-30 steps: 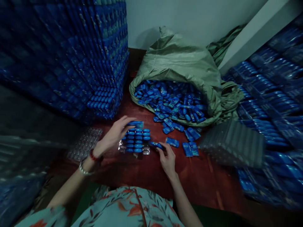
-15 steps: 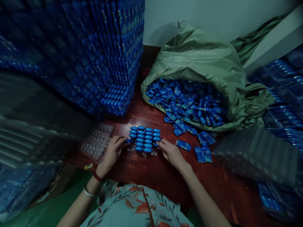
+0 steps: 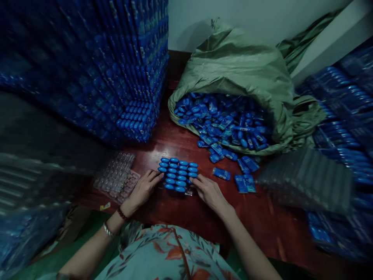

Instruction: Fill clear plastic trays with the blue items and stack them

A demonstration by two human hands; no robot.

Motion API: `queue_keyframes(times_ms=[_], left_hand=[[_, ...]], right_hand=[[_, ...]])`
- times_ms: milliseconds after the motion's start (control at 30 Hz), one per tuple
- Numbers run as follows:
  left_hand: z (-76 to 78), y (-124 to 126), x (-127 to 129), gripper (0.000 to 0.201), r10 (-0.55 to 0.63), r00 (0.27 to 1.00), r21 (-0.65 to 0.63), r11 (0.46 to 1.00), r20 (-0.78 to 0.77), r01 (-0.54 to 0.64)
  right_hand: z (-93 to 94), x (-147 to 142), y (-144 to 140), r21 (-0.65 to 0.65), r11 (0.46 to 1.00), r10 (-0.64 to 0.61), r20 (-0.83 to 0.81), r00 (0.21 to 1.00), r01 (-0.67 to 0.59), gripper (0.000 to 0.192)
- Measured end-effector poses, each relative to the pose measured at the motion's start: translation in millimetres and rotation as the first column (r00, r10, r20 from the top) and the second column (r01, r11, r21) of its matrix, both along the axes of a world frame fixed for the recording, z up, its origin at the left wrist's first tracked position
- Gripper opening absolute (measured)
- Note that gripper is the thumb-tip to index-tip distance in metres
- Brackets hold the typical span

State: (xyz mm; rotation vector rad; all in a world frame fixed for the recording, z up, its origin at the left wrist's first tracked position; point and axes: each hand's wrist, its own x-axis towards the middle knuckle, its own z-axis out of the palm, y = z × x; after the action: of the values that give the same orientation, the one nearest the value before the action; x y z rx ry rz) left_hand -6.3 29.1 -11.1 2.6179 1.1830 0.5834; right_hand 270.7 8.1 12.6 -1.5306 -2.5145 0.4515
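Observation:
A clear blister tray [image 3: 178, 175] filled with rows of blue oval pieces lies on the dark red table [image 3: 189, 217]. My left hand [image 3: 144, 188] holds the tray's left edge. On the tray's right edge rests my right hand [image 3: 210, 191], fingers curled against it. Several loose blue pieces [image 3: 221, 174] lie just right of the tray. Behind them a green sack [image 3: 239, 70] lies open on its side, spilling many more blue pieces [image 3: 221, 122].
A stack of empty clear trays [image 3: 116, 177] sits left of my left hand. Tall piles of filled blue trays [image 3: 96, 66] rise at the left and at the right [image 3: 344, 116]. A blurred stack of clear trays [image 3: 305, 179] stands on the right.
A second ago my left hand was laying a blue piece at the tray's top and my right held one at its right. Both hands now grip the tray's sides; the view shifted slightly.

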Motion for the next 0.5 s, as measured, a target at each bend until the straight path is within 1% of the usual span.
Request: queue_keyframes(times_ms=[67,133,233,333,433,500], left_hand=[[1.3,2,1,0.038,-0.016,0.999,-0.022,1.000,-0.036,0.015],[5.5,5,0,0.036,-0.055,0.995,-0.054,0.997,-0.088,0.051],[14.2,13,0,0.035,-0.125,0.978,-0.095,0.989,-0.165,0.110],[21.5,22,7,0.032,-0.189,0.950,-0.128,0.979,-0.249,0.161],[26.9,28,13,0.026,-0.236,0.923,-0.155,0.968,-0.304,0.196],[29.7,29,13,0.027,-0.236,0.921,-0.149,0.969,-0.310,0.198]], right_hand=[[1.4,-1,-1,-0.011,1.000,0.002,0.003,1.000,-0.002,0.032],[4.3,-3,-1,-0.030,1.000,0.007,0.034,0.999,-0.006,0.035],[9.7,-9,0,-0.072,0.997,0.010,0.116,0.993,-0.002,0.039],[12.5,-18,2,-0.086,0.996,0.005,0.193,0.981,0.012,0.037],[8.3,-22,-3,-0.020,1.000,-0.002,0.225,0.974,0.007,0.034],[0.8,-13,-9,0.073,0.997,-0.042,0.188,0.981,0.028,0.034]])
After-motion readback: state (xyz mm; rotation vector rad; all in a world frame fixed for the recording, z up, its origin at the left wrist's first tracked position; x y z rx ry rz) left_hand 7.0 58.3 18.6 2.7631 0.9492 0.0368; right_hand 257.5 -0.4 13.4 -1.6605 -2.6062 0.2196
